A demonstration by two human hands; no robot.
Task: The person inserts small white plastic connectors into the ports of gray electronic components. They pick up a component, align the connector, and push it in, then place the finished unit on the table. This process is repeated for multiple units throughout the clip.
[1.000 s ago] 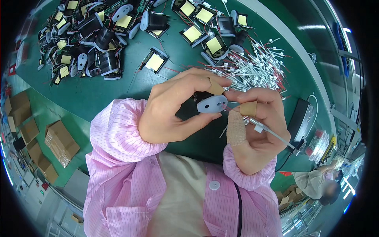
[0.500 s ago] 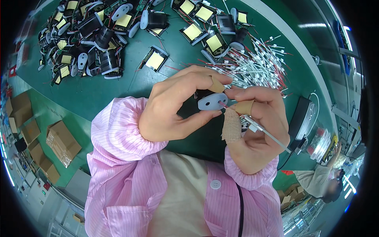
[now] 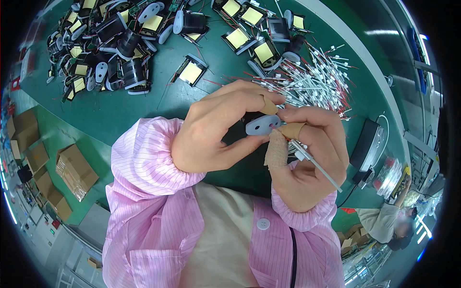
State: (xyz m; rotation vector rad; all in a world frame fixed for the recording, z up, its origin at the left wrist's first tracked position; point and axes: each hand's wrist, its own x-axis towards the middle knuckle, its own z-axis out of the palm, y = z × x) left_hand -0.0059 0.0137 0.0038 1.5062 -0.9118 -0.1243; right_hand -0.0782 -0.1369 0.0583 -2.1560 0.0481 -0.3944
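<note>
My left hand [image 3: 206, 132] is closed around a small black module whose grey oval end cap [image 3: 255, 127] with holes faces me. My right hand [image 3: 314, 153] pinches a wire lead close to that cap, and a short reddish bit shows at one hole; how deep it goes is hidden by my fingers. From the right palm the lead's white sleeve [image 3: 324, 175] sticks out, with a small white connector beside it. Tan finger covers sit on both index fingers, and a bandage wraps my right thumb [image 3: 277, 150]. Just beyond my hands lies a pile of white and red wire leads [image 3: 314, 79].
Many black modules with grey caps and yellow pads [image 3: 132, 72] are heaped at the far left, with several more [image 3: 263, 50] at far centre. One module [image 3: 190, 72] lies alone. A black box [image 3: 367, 141] stands on the right of the green table. Cardboard boxes [image 3: 77, 170] are at left.
Both hands have shifted slightly right with the module. My right fingers are closer to the cap, less red wire shows between them, and the white sleeve points more steeply down.
</note>
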